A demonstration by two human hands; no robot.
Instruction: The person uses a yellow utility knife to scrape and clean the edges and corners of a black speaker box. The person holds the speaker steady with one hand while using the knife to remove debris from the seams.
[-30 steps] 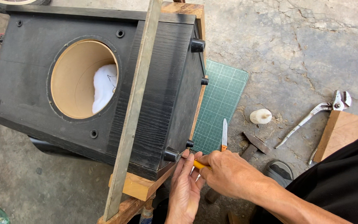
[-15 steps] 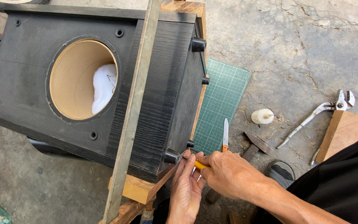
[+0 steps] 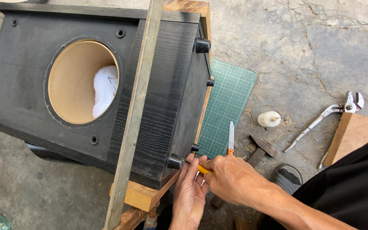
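Cracked grey concrete floor (image 3: 303,47) is filling the scene under even daylight. A green cutting mat (image 3: 228,102) is lying at centre; pliers (image 3: 320,119) and a wooden board (image 3: 354,136) are resting at three o'clock, a pale round lump (image 3: 269,119) sitting between them.

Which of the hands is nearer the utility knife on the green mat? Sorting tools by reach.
Right hand: its knuckles sit just below the utility knife. Left hand lies farther left, by the black foot.

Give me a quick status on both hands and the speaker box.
Right hand grips yellow-handled tool at black rubber foot. Left hand steadies beside it. Speaker box lies on wooden blocks. Nothing blocking.
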